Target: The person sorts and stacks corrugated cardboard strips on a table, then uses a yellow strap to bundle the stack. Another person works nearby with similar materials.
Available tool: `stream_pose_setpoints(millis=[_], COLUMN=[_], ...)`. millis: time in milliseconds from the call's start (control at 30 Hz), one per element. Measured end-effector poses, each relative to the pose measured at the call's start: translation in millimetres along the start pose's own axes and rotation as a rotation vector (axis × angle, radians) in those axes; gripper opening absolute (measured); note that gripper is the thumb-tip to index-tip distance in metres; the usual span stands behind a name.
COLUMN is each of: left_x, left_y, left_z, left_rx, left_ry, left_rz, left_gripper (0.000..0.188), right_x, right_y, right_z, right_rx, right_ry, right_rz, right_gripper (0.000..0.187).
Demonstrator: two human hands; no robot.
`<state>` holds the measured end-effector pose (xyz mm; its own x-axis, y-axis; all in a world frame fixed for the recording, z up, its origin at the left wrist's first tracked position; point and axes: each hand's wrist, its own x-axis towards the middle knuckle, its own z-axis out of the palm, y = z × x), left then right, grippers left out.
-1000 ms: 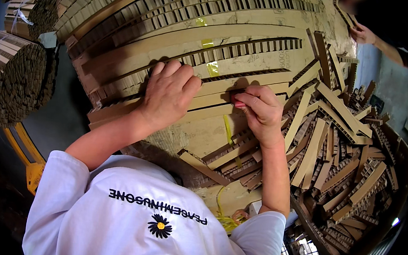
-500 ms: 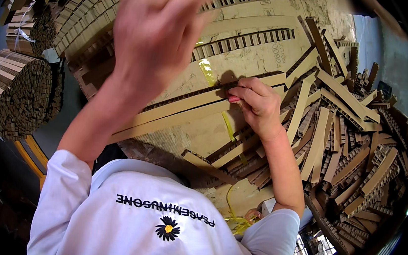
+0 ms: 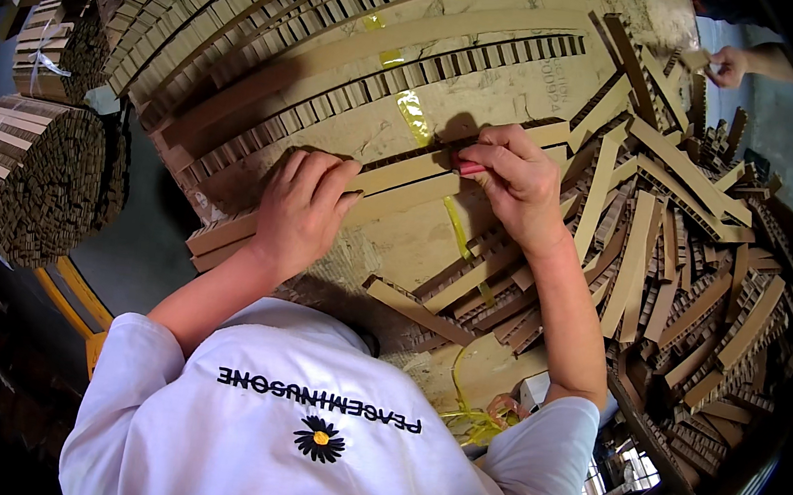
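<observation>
Pressing my left hand (image 3: 302, 211) flat, fingers spread, on the near end of a long cardboard strip (image 3: 394, 175) that lies across the counter (image 3: 416, 250). My right hand (image 3: 512, 178) pinches the same strip further along, thumb and fingertips closed on its upper edge beside a yellow tape (image 3: 415, 114). Strip runs left to right between both hands, resting on other flat strips. Loose offcuts (image 3: 685, 259) piled to my right, just beside the right forearm. Tied bundles (image 3: 32, 175) stand well apart to the left. Another person's hand (image 3: 730, 65) shows at far upper right, holding a small piece.
</observation>
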<state>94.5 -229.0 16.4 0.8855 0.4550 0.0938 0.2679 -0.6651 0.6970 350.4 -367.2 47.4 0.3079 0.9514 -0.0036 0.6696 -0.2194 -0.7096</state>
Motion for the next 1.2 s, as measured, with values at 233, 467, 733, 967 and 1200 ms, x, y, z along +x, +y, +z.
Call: stream_pose_setpoints(millis=[233,467,733,967,1200], left_x=[-8.9,-21.4,-22.6,-22.3,-25.6], left_y=[1.5,6.3,1.9,1.7,-0.1], left_z=[-2.6,5.2,11.1,11.8,15.9], left_rx=[0.060,0.070,0.068,0.064,0.076], left_ry=[-0.015,-0.085,-0.047,-0.045,-0.039], left_rz=[0.114,0.100,0.126,0.119,0.091], left_gripper=[0.042,0.042,0.044,0.041,0.038], right_x=[-23.4,-36.2,-28.6,-24.8,-23.6], right_y=[-13.1,-10.7,1.0,4.3,8.5], right_z=[-36.2,-12.8,-5.2,-4.9,-0.9], right_rx=[0.254,0.087,-0.002,-0.067,-0.026], right_ry=[0.427,0.112,0.000,0.010,0.065], right_rz=[0.106,0.041,-0.072,-0.156,-0.123], right_gripper=[0.027,0.023,0.027,0.027,0.022])
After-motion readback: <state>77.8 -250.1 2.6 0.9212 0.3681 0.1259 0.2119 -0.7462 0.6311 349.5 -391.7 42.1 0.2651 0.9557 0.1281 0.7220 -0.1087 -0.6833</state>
